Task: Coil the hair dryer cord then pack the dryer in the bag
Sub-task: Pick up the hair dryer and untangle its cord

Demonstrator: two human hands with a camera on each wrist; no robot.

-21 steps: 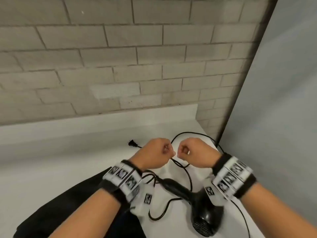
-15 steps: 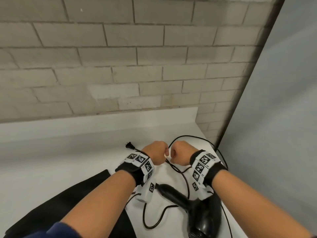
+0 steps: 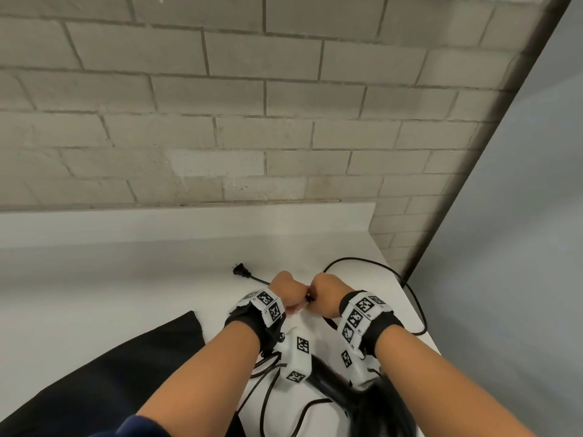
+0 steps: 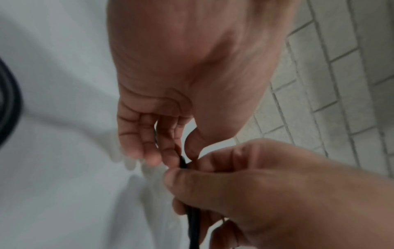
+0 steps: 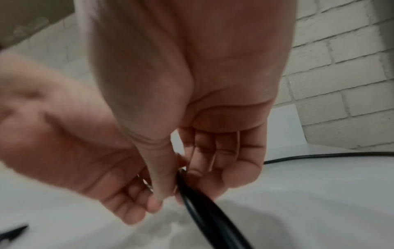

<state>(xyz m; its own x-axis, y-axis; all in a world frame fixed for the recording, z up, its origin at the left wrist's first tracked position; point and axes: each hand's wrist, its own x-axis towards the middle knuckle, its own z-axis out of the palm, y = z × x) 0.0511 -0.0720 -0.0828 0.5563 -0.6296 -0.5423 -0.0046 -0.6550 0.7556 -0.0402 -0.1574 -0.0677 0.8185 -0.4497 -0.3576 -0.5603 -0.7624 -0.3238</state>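
Pinching the thin black rubber cord (image 3: 410,291) together at frame centre, the left hand (image 3: 288,293) and right hand (image 3: 326,294) appear to be forming a loop. The glossy black plastic hair dryer (image 3: 372,405) lies lower right, the flat black fabric bag (image 3: 104,373) lower left, not yet packed.

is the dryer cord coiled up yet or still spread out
Still mostly spread out: the thin black cord trails in a wide loop over the white table, its plug lying loose, while both hands pinch one section.

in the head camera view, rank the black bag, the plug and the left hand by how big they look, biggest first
1. black bag, cut off by the frame edge
2. left hand
3. plug, which lies farther from the camera
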